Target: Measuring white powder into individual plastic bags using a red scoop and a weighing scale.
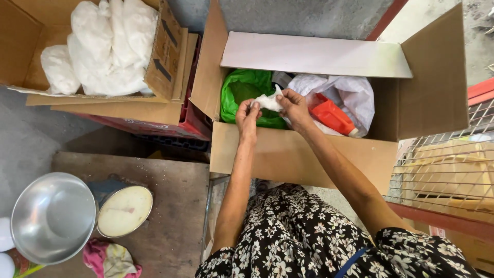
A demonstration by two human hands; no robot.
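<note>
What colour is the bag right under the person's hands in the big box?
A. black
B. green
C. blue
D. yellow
B. The green bag lies in the open cardboard box, just beneath the left hand and right hand, which together pinch a small white plastic piece.

Both hands meet over an open brown cardboard box (288, 154): the left hand (248, 114) and right hand (294, 107) pinch a crumpled white plastic bag (268, 102). At ten o'clock of them lies a green plastic bag (246, 87); at three o'clock, an orange plastic container (332, 116).
</note>
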